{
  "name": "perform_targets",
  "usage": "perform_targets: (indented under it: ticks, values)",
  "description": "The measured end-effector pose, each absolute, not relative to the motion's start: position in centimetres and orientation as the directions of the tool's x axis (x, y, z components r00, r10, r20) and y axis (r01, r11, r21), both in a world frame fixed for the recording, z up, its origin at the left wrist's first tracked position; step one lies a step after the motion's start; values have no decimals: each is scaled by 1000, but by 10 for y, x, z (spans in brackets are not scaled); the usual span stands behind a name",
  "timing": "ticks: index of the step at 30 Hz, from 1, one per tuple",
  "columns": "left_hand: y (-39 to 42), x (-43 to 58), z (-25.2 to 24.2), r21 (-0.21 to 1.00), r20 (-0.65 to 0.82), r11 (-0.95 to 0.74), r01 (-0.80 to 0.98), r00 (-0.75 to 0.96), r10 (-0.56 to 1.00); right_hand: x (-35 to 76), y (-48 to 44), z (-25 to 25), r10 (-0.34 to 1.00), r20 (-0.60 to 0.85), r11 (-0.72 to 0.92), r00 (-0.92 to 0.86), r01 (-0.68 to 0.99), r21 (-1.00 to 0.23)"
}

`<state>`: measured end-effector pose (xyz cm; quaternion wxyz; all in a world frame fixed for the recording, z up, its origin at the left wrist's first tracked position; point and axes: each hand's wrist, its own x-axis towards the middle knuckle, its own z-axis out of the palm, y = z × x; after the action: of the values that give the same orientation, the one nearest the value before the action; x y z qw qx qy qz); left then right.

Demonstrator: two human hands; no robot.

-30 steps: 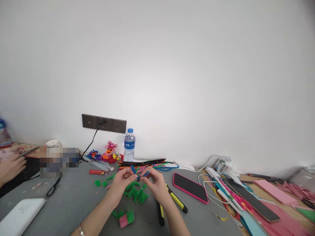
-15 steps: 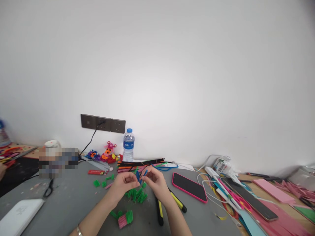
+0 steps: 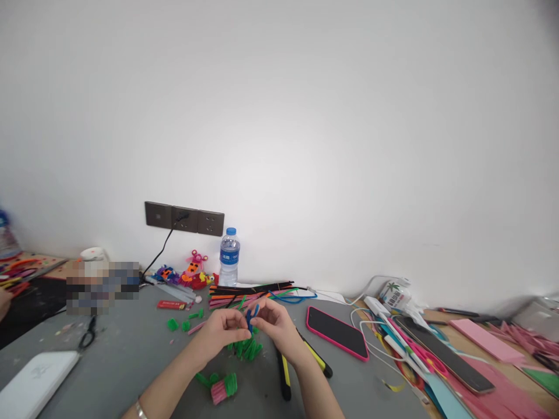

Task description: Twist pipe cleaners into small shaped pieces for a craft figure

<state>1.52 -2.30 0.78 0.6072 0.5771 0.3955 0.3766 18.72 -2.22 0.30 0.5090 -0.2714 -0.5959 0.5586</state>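
A short blue pipe cleaner (image 3: pixel 250 320) is pinched between the fingertips of my left hand (image 3: pixel 227 327) and my right hand (image 3: pixel 271 322), bent into a small shape. Both hands are held close together over the grey table. Below them lie several bent green pipe cleaner pieces (image 3: pixel 248 348), partly hidden by my fingers. Nearer to me sits a pink and green pipe cleaner piece (image 3: pixel 223 389). Under my right forearm are two yellow-and-black handled tools (image 3: pixel 285 377), partly covered by the arm.
Behind my hands lies a bundle of coloured pipe cleaners (image 3: pixel 244 295), beside a water bottle (image 3: pixel 229 259). A pink-edged phone (image 3: pixel 337 333) lies to the right, with cables and paper beyond. At left are a white power bank (image 3: pixel 39 381) and another person's hand (image 3: pixel 4 302).
My fingers have shifted slightly on the blue pipe cleaner, which is turned more upright and closer together. The view has moved very little.
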Motion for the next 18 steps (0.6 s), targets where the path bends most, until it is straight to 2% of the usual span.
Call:
perform_targets:
  ticks: [8, 18]
  values:
    - [-24, 19, 5, 985, -31, 95, -141, 401, 916, 185, -22, 3, 932, 248, 171, -266, -281, -944]
    - [-25, 18, 6, 994, -60, 87, -61, 351, 934, 188, -22, 4, 939, 212, 153, -271, -225, -962]
